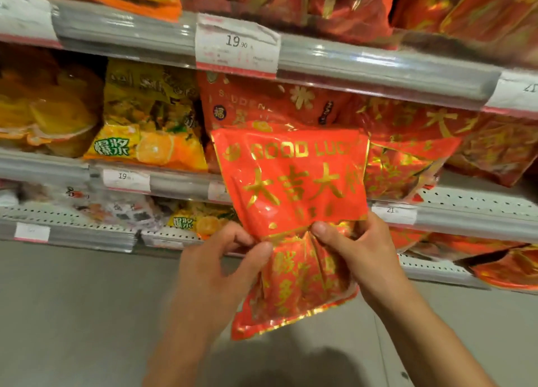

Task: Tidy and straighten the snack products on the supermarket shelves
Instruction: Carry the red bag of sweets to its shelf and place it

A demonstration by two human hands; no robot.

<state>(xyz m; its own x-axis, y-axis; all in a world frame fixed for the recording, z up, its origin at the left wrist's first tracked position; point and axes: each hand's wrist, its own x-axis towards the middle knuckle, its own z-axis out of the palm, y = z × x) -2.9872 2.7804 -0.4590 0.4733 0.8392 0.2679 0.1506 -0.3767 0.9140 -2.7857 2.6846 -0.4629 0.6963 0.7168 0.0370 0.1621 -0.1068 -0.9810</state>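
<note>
Red snack bag (pixel 294 180) pinched mid-crease by both hands, left hand (pixel 221 267), right hand (pixel 358 252), before shelf edge (pixel 436 215).

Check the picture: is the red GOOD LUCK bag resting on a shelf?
No: both hands, left and right, pinch the red bag at its middle and hold it up in front of the shelves.

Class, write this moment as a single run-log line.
left hand: pinches red bag | right hand: pinches red bag | red bag: held before middle shelf | step: not yet shelved
</note>
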